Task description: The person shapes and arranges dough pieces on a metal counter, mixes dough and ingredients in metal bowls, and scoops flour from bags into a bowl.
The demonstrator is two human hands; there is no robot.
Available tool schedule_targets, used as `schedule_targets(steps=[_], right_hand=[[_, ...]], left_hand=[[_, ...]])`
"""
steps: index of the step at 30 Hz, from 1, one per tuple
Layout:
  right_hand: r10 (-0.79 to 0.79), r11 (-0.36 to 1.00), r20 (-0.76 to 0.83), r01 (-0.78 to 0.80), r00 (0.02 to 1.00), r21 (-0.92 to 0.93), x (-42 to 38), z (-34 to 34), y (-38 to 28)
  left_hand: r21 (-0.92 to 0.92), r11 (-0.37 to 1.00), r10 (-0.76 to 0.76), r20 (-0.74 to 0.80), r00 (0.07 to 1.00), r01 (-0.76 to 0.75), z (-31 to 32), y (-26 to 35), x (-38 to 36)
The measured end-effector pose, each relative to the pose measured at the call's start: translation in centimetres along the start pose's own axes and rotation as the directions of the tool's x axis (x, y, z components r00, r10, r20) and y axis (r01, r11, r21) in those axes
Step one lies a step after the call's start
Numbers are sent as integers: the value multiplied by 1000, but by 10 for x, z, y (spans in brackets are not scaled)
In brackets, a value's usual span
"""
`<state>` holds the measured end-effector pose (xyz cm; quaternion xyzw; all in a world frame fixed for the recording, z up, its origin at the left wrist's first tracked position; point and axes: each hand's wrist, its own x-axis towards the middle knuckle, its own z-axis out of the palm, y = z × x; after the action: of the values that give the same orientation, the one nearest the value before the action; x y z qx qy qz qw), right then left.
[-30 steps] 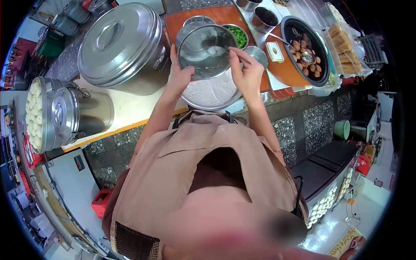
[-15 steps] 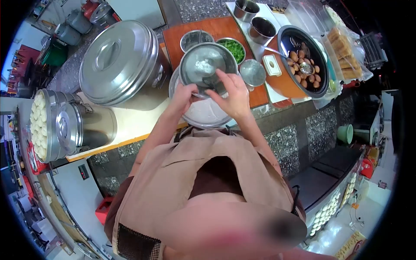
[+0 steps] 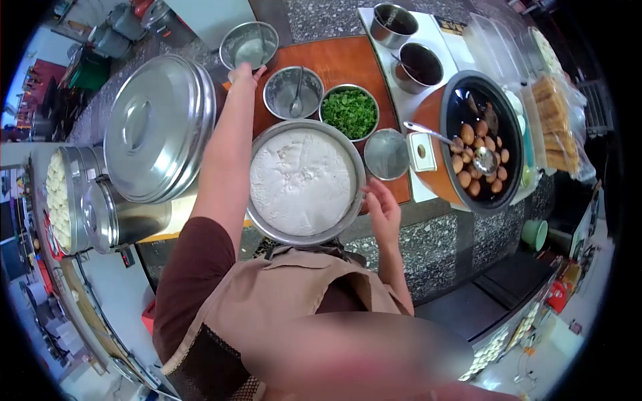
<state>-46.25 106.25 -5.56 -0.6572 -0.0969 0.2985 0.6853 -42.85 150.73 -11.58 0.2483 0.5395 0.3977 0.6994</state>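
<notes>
Our left hand (image 3: 242, 72) reaches far across the bench (image 3: 321, 17), its grip closed on the near rim of a small steel bowl (image 3: 249, 44) that sits at the far edge of the red board (image 3: 344, 57). Our right hand (image 3: 383, 207) has its grip released, fingers spread, touching the right rim of the big steel basin (image 3: 262, 227) of white dough (image 3: 302, 180) just in front of us. Beyond the basin stand a bowl with a spoon (image 3: 292, 91) and a bowl of chopped greens (image 3: 350, 111), side by side; a small steel lid (image 3: 386, 154) lies just right of the basin. Further right, a dark pot of brown eggs (image 3: 476, 144) holds a ladle (image 3: 441, 139). To our left a large lidded steel pot (image 3: 155, 127) stands near a steamer of white buns (image 3: 55, 194)
</notes>
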Motion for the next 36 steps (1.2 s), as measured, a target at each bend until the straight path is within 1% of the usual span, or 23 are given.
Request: schedule_targets(steps=[2,6,7,9,10,11,12,13,14,15,17,18,21,23,26,29,30,31,32,33,34,35,36], right_hand=[[121,991,61,-124,991,50,4,-3,8],[28,979,115,-5,993,-203,16,10,15],[-82,944,159,128,984,-304,20,9,27],[-191,721,368,384,910,-576,26,19,7],[-190,719,401,405,896,-565,28,22,5],[-230,560,457,501,859,-660,29,28,6],[-273,376,525,592,806,-713,33,36,8],[-291,374,575,644,765,-668,37,42,13],[-218,297,598,637,771,-712,38,42,22],[-154,211,616,635,772,-743,39,42,33],[-14,135,586,582,810,-802,40,40,52],[-66,128,593,597,802,-792,37,39,55],[-129,103,582,594,803,-797,30,47,51],[-10,-35,562,562,827,-827,32,44,72],[-274,-86,531,530,801,-844,32,48,80],[7,-19,334,335,942,-942,23,68,80],[-158,11,413,420,897,-907,24,70,86],[-317,12,457,485,831,-874,22,68,86],[-351,244,366,461,862,-853,16,76,73],[-377,581,246,435,893,-688,18,79,75],[-105,986,111,118,988,-118,2,104,47],[23,977,111,-46,994,208,3,109,42],[92,910,187,-159,978,383,-11,123,16]], left_hand=[[43,999,-31,-26,999,32,-4,-13,12],[139,989,-42,-33,999,46,-21,-39,42],[142,989,-39,-51,998,46,-27,-48,54],[178,984,-7,101,995,-12,-38,-54,58],[493,849,206,19,978,-188,-38,-60,54],[763,586,421,1,907,-273,-37,-64,41],[752,510,478,155,864,-417,-39,-61,12],[722,416,534,298,791,-553,-47,-57,-25],[439,394,625,517,585,-808,-63,-52,-46],[268,429,603,626,495,-863,-78,-43,-79],[313,143,657,679,327,-939,-117,-15,-168],[364,67,651,690,317,-929,-151,-25,-182],[528,204,590,606,534,-825,-235,-7,-239],[611,352,592,442,674,-709,-291,-15,-259],[621,476,583,307,752,-623,-353,-23,-283],[616,590,499,231,835,-522,-405,-12,-296],[606,639,460,192,867,-474,-416,-15,-300],[639,510,586,231,777,-575,-430,-30,-290],[620,535,544,266,795,-574,-438,-27,-294],[656,503,514,296,805,-562,-445,-24,-295],[611,535,507,320,800,-584,-450,-24,-293],[595,638,395,292,871,-489,-446,-20,-294],[608,606,388,338,857,-514,-441,-16,-297]])
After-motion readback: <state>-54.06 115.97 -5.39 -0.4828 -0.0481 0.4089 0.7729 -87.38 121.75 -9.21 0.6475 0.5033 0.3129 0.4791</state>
